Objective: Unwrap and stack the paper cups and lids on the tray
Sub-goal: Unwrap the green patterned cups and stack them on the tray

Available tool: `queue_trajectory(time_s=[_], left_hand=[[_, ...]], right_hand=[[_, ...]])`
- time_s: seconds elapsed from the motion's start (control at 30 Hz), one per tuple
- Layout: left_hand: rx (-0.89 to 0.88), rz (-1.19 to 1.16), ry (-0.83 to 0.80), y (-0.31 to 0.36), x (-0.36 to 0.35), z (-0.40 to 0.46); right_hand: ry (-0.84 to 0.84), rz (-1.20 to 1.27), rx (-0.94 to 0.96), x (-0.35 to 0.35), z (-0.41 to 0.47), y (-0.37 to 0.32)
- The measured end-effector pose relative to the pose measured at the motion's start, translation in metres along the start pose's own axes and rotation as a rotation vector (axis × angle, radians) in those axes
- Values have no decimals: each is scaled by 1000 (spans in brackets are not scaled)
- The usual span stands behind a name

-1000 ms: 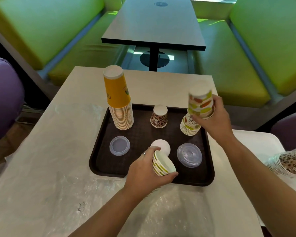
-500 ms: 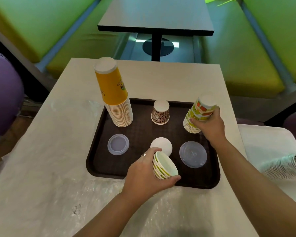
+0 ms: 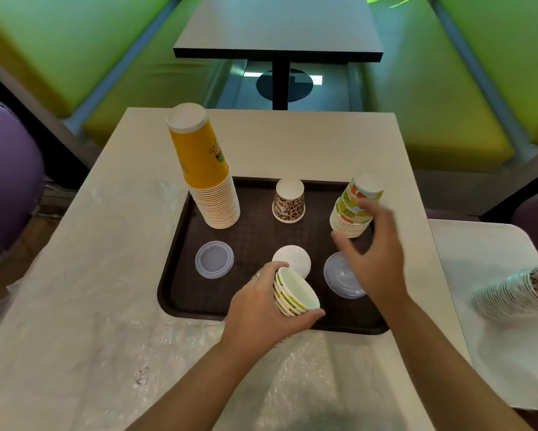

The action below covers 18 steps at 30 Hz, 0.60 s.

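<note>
Cups [image 3: 294, 293], a nested green-striped few, are sitting gripped in my left hand [image 3: 261, 309] over the tray's [image 3: 180, 293] near edge; my right hand [image 3: 375, 256] is hovering spread, fingers loose, just before the colourful cup stack [image 3: 354, 206].

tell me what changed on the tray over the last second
The right hand lowered its colourful fruit-print paper cups onto the matching stack at the far right of the brown plastic tray, let go, and is drawing back open. The left hand keeps gripping a few nested green-striped cups. The tall yellow cup stack, leopard-print cup and lids stayed put.
</note>
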<state>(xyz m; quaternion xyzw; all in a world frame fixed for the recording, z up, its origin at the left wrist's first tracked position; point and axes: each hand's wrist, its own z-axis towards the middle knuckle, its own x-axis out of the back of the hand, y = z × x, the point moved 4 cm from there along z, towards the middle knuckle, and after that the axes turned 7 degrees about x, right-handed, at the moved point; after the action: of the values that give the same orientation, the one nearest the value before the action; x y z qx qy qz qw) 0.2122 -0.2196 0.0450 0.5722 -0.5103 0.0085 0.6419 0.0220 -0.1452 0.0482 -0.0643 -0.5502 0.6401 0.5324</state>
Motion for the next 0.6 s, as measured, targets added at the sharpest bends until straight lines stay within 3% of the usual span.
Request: queue_trajectory(time_s=[0.1,0.17,0.37,0.5,0.6], left_hand=[[-7,10,14,1,1,-1],[-26,15,14,2,2,-3],[-67,15,12,5,4,-11],[-89,0,9,5,5,-16],[-107,-9,36,3,7,-19]], right_hand=[[-613,182,-55,-27,-37,-33],[-798,188,-73,-36,-53,-38],[-777,174,-90,-25,-57,-51],[-656,209,-115,-7,-49,-58],[-729,273,-114,6,-45,-61]])
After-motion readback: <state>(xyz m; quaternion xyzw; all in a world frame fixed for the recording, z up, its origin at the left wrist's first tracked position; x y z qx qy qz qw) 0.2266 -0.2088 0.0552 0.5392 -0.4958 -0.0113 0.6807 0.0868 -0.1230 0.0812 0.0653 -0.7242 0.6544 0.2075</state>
